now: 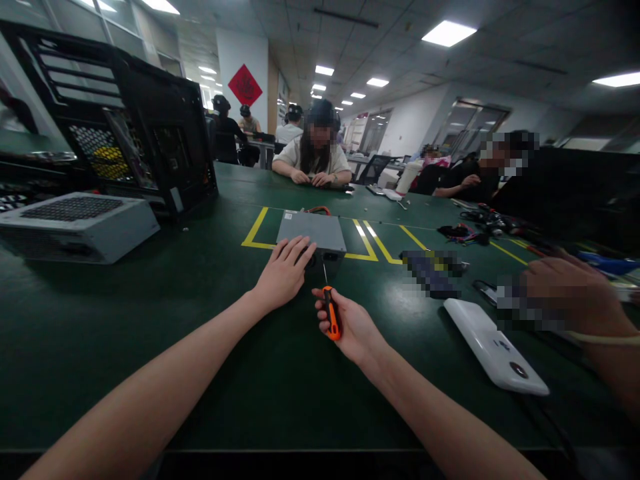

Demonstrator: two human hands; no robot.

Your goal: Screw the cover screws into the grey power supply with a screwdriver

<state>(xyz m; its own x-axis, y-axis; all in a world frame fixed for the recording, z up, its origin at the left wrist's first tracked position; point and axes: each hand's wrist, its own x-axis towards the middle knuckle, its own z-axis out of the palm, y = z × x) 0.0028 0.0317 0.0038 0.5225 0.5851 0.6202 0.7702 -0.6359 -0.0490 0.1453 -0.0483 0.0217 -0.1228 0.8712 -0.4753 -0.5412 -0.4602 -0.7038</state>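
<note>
A grey metal computer power supply (pixel 315 230) lies on the green table, partly inside a yellow tape outline. My left hand (pixel 283 270) rests on its near left edge, fingers stretched out over the top face. In my right hand (pixel 350 320) is a screwdriver (pixel 333 315) with an orange and black handle, fingers wrapped round it. Its thin shaft points up and away at the near side of the power supply, below the socket. Whether the tip touches a screw I cannot tell. Cables show behind the unit's far edge.
A black computer case (pixel 165 143) and a second power supply (pixel 83 223) stand at left. At right lie a white device (pixel 493 343) and bundled cables (pixel 465 230). A co-worker's hand (pixel 575 290) is near the device. Another person (pixel 320 153) sits across the table.
</note>
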